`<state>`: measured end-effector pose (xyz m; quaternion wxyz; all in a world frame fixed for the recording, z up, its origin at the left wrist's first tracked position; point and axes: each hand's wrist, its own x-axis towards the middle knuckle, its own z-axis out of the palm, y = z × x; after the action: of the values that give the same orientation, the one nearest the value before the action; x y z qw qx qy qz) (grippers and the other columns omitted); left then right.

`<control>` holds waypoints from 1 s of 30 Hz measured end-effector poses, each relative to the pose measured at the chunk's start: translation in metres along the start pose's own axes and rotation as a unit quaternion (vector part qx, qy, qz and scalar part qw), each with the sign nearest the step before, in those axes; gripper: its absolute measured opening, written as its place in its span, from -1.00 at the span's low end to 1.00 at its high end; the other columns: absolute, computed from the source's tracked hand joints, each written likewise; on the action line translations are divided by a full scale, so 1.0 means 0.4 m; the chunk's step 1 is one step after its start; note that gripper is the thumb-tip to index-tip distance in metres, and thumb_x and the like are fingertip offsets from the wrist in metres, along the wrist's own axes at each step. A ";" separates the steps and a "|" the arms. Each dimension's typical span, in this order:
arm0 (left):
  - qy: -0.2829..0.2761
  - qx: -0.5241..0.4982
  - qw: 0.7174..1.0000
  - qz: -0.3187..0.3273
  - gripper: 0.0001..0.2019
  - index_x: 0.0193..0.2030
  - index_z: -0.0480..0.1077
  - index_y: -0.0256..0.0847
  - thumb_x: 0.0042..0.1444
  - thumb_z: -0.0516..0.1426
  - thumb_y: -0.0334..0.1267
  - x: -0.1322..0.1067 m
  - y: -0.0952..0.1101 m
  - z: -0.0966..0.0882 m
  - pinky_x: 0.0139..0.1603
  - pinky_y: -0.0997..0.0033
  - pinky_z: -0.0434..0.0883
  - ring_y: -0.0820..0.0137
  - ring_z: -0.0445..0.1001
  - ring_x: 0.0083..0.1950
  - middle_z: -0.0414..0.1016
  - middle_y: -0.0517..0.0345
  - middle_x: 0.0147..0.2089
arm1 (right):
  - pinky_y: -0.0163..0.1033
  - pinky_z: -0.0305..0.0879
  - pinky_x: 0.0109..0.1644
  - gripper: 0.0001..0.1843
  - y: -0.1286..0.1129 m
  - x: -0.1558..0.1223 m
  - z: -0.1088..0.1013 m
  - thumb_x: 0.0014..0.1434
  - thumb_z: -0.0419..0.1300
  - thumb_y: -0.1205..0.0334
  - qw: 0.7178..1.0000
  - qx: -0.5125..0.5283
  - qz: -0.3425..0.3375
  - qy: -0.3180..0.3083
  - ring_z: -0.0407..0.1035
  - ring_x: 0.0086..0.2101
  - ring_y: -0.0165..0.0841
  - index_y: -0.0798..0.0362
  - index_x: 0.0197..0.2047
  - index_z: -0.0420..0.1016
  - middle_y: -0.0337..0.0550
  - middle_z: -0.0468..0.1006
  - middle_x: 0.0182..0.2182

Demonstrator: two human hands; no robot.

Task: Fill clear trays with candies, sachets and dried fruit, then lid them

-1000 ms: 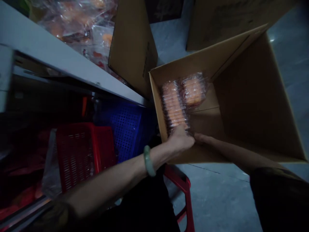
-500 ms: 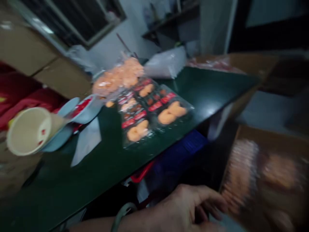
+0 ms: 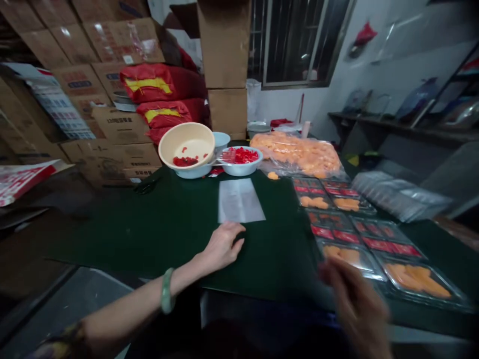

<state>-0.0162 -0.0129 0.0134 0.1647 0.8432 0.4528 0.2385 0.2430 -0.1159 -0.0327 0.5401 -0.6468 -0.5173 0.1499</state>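
one plastic bag beyond left hand

The mat is coloured dark green. On it, a pale grey sheet, a cream bowl flecked red and a pale blue bowl filled with red are seen. At the mat's right, trays are banded orange and red. Behind the mat, sacks are coloured red, striped yellow.
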 end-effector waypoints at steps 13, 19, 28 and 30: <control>-0.123 0.162 0.977 0.062 -0.58 0.03 0.35 -0.20 0.03 0.14 -0.09 0.151 -0.213 -0.015 -0.02 -0.05 0.23 -0.09 0.18 0.18 0.22 -0.21 0.20 | -0.30 0.24 0.02 -0.58 -0.115 0.333 0.427 0.26 -0.09 0.23 0.918 -0.355 0.069 -0.163 0.36 -0.03 -0.30 0.16 0.13 0.29 0.07 0.42 -0.02; -0.144 0.182 0.965 0.118 -0.76 -0.29 0.44 -0.33 0.18 -0.03 -0.30 0.173 -0.234 0.011 -0.09 0.17 0.24 0.16 0.41 -0.15 0.47 -0.16 -0.21 | -0.23 0.34 -0.26 -0.66 -0.117 0.426 0.529 0.07 0.17 0.07 0.888 -0.381 0.129 -0.224 0.46 -0.19 -0.18 0.08 -0.14 0.49 0.05 0.53 -0.19; -0.142 0.215 0.954 0.153 -0.76 -0.28 0.45 -0.41 0.05 -0.04 -0.51 0.171 -0.227 0.032 -0.19 0.17 0.25 0.14 0.42 -0.20 0.47 -0.24 -0.25 | -0.23 0.32 -0.19 -0.66 -0.128 0.412 0.545 0.20 0.00 0.19 0.876 -0.413 0.086 -0.233 0.46 -0.15 -0.16 0.14 -0.18 0.56 0.16 0.55 -0.20; -0.143 0.210 0.956 0.147 -0.77 -0.32 0.45 -0.38 0.03 -0.03 -0.52 0.173 -0.221 0.035 -0.20 0.19 0.25 0.18 0.42 -0.24 0.48 -0.18 -0.30 | -0.16 0.29 -0.09 -0.66 -0.137 0.402 0.544 0.19 0.02 0.23 0.873 -0.429 0.058 -0.225 0.43 -0.10 -0.10 0.21 -0.16 0.56 0.25 0.53 -0.18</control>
<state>-0.0362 0.0921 -0.0242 0.0102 0.9413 0.3353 0.0371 0.1190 0.1296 -0.0081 0.0687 -0.7929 -0.5994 0.0858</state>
